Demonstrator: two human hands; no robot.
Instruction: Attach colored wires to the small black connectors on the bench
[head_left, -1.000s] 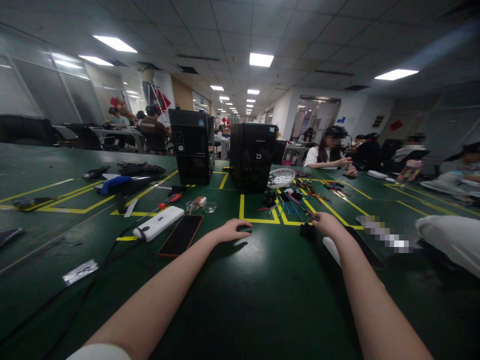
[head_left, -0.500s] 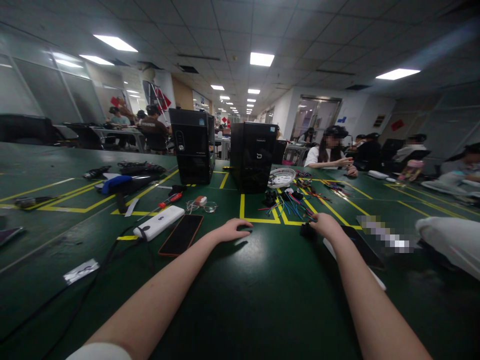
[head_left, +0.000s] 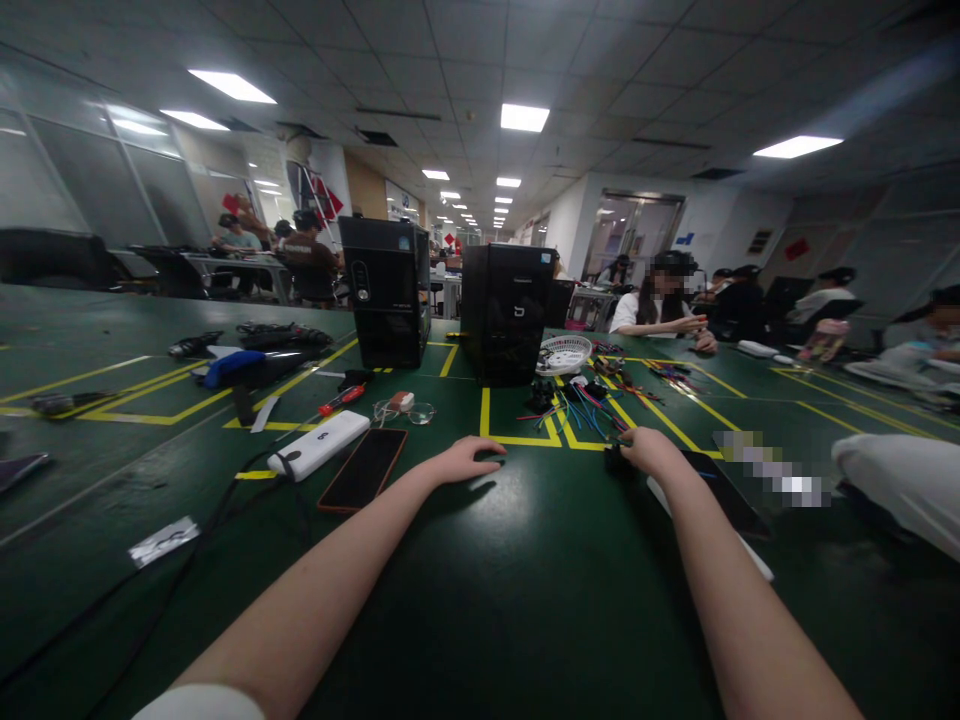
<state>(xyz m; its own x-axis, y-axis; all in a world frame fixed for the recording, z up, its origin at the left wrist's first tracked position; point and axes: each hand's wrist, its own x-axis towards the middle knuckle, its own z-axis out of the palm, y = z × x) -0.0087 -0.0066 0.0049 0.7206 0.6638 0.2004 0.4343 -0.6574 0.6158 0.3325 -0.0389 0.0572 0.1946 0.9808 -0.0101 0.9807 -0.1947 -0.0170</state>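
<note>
My left hand (head_left: 471, 460) rests on the green table with its fingers apart and nothing in them. To its left lies a phone (head_left: 364, 470) in an orange-edged case. My right hand (head_left: 651, 450) curls its fingers against a small black object (head_left: 616, 458) at the table surface; its exact kind is too dark to tell. Just beyond that hand is a spread of coloured wires (head_left: 581, 405) with black pieces among them. Under and beside my right forearm lies a dark tablet-like slab (head_left: 731, 495), and a white edge shows near it.
Two black computer towers (head_left: 382, 295) stand ahead, with a white basket (head_left: 564, 356) beside the right one. On the left are a white power strip (head_left: 319, 446), a red screwdriver (head_left: 341, 400), glasses (head_left: 420, 413) and cables. A person (head_left: 660, 300) sits across the table.
The small black object at my right hand has shifted slightly right, closer in to the fingers. My left hand stays where it was.
</note>
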